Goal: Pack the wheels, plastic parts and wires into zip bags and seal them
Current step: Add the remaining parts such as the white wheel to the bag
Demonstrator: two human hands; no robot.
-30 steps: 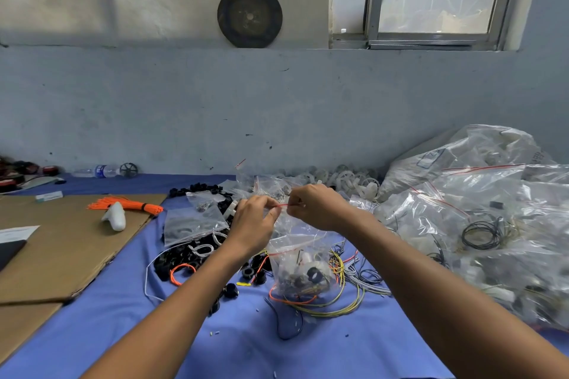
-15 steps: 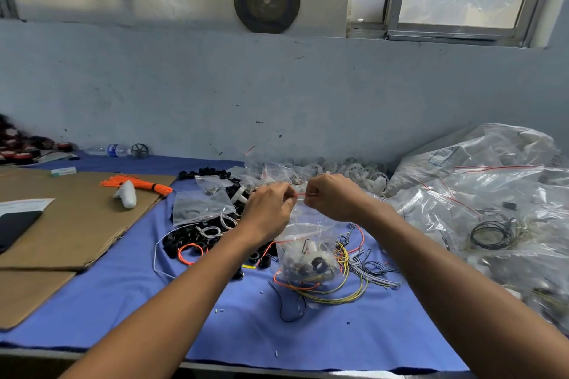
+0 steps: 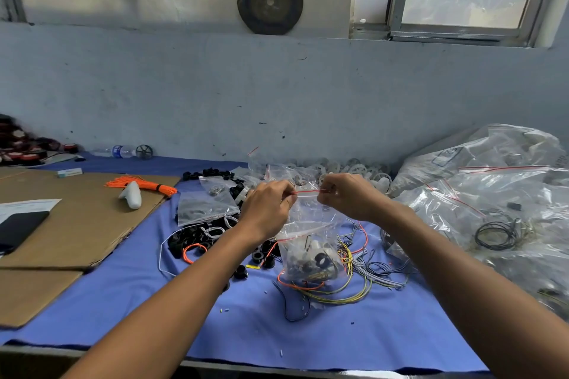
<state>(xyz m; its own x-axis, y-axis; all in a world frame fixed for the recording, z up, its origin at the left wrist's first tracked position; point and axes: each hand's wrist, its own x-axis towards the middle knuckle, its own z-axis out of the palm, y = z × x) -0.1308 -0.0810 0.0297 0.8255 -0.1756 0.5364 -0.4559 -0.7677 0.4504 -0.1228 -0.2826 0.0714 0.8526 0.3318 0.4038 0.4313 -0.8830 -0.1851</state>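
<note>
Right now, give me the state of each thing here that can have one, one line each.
Clear zip bag with red strip: held up, parts inside, seal cannot be told.
Left hand: pinches the strip.
Right hand: pinches the strip.
Clear plastic water bottle: lying on its side.
Orange wire bundle: tied, lying on brown cardboard sheet.

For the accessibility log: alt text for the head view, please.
The left hand and right hand pinch the red zip strip of a clear bag above a blue cloth strewn with wires and black wheels. At right, filled bags pile up.
</note>
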